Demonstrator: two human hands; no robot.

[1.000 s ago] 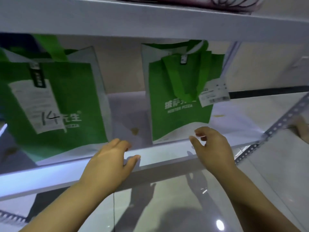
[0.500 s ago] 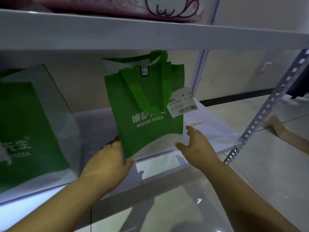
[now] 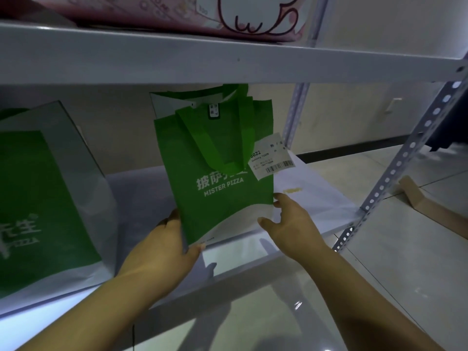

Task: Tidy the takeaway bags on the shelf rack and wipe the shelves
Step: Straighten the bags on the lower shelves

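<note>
Gripping the lower left corner of the green takeaway bag (image 3: pixel 217 178), the left hand (image 3: pixel 164 249) has its thumb across the front of the bottom edge and its fingers curled round behind. The bag stands upright and slightly tilted above this hand, on the white shelf (image 3: pixel 136 188), with white "MISTER PIZZA" lettering on its face and its handles folded down over the front. The right hand (image 3: pixel 291 224) sits at the bag's opposite lower corner with its fingers spread and loose: the forefinger tip meets the bag's right edge and the thumb reaches towards the white strip along the bottom, clasping nothing. Up and away from the right hand's fingertips, a white receipt label (image 3: pixel 272 158) with a barcode hangs off the bag's right side. Beyond the left hand, further to its outer side, a larger green bag (image 3: pixel 38 198) leans on the same shelf, well apart from the held one. Above both hands runs the upper shelf (image 3: pixel 228 62), carrying a pink printed item (image 3: pixel 177 13). Out past the right hand a perforated metal upright (image 3: pixel 405 158) rises at the rack's corner, and a strip of cardboard (image 3: pixel 430 201) lies on the floor beyond it.
</note>
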